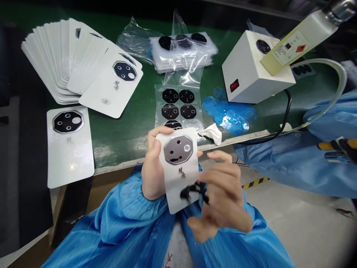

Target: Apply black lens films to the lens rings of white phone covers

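My left hand gripped the white rectangular card, long axis at 12 o'clock; my right fingers pinched thin black film.

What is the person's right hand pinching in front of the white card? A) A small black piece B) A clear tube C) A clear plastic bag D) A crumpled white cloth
A: the right hand grips a small black piece by its fingers, while the left hand holds the white card.

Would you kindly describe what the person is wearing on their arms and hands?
The left sleeve and right sleeve are loose, shiny blue, finely creased fabric, gathered at the left wrist. The left hand and right hand are bare, with no gloves.
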`<state>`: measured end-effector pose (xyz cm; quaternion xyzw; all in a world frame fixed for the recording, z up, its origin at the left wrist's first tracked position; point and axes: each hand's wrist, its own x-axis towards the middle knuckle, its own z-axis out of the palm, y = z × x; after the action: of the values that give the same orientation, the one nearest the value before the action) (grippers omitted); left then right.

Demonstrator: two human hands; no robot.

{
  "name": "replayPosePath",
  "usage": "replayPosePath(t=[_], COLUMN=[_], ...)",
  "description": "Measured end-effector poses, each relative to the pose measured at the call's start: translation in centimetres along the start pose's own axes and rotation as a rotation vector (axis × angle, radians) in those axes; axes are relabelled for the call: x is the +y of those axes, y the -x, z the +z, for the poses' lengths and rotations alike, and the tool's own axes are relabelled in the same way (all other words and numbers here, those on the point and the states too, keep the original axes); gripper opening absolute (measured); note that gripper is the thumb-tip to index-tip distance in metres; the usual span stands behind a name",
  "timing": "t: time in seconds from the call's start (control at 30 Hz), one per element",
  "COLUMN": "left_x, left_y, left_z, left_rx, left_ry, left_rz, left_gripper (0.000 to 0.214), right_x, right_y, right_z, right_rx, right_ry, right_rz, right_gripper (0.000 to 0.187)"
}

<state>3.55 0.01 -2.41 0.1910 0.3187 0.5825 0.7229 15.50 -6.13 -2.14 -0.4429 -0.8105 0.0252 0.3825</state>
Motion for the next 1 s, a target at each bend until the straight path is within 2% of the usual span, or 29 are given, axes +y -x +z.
replayPosePath(t=[0.13,0.33,0.5,0.77,1.0], left_x=[0.2,-0.1,-0.7,-1.2,-1.1], left_y=[0.4,0.7,1.0,1.5,1.4], left_z=[0.4,0.4,0.2,-0.6,-0.9], left_rx=[-0.012,-0.113,-0.12,-0.141,-0.154], left_ry=[0.009,0.006,-0.044,-0.201,-0.253], left_rz=[-0.007,0.021,0.077,0.088,0.046], left_gripper=[0.018,0.018,0.018,0.02,0.022], right_x=[1.0,2.0,1.8,1.7,2.0], right_y=[-1.4,-2.7,-2.6,-2.6,-2.9], right_z=[0.0,0.7,1.2,1.4,1.5], right_rx=[0.006,0.142,0.094,0.048,-0.01], right_ry=[-0.048,-0.192,-0.157,-0.077,0.023], right_rz=[0.043,0.04,0.071,0.055,-0.052], right_gripper=[0.013,0.009,0.01,0.008,0.009])
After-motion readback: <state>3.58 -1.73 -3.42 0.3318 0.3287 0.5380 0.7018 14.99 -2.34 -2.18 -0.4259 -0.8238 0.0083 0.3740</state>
